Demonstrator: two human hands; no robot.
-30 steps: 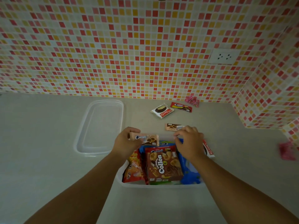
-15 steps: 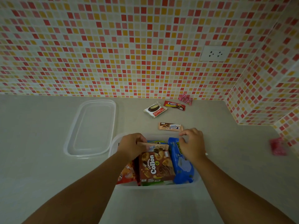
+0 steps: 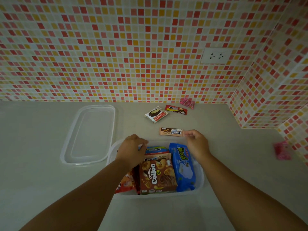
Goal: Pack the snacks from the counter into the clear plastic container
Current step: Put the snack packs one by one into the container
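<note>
The clear plastic container [image 3: 200, 181] sits on the counter in front of me. It holds a brown Collon box [image 3: 157, 175], a blue pack [image 3: 182, 165], an orange-red bag [image 3: 126, 182], a peach Cream-O pack [image 3: 158, 158] and a blue Cream-O pack [image 3: 155, 149]. My left hand [image 3: 131, 149] is inside the far left corner, its curled fingers pinching the left end of the blue Cream-O pack. Just beyond the container's far rim, my right hand [image 3: 197, 144] pinches the right end of another peach Cream-O pack [image 3: 171, 131] that lies on the counter.
The container's clear lid [image 3: 90, 134] lies to the left. Near the tiled back wall lie a Choco Pie [image 3: 155, 114], a red Cream-O pack [image 3: 176, 109] and a pink candy [image 3: 187, 103]. A pink packet [image 3: 282, 150] lies far right by the side wall.
My left hand laid the peach Cream-O pack it held into the container and shifted to the blue pack's end. My right hand left the container and took the counter pack's end.
</note>
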